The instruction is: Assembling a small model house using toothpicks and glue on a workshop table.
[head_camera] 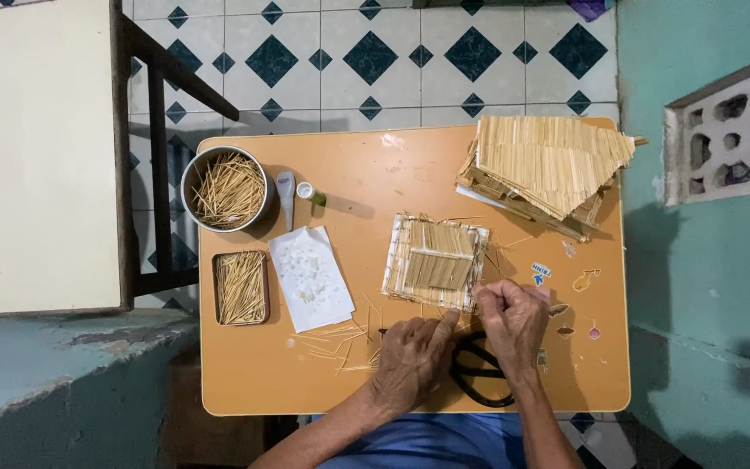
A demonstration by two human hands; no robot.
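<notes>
My left hand (412, 360) and my right hand (514, 319) meet at the near edge of a small flat model made of thin wooden sticks (436, 259) on an orange table (253, 382). The fingertips of both hands pinch together around a thin stick near the model's front right corner; the stick itself is barely visible. Black scissors (479, 373) lie under and between my wrists. Loose sticks (340, 343) are scattered just left of my left hand.
A round metal pot of sticks (226, 189) and a rectangular tin of sticks (240, 287) stand at the left. A white paper with glue blobs (310, 278), a glue tube (286, 195) and a cap (305, 190) lie beside them. A larger stick model (549, 169) sits at the far right corner.
</notes>
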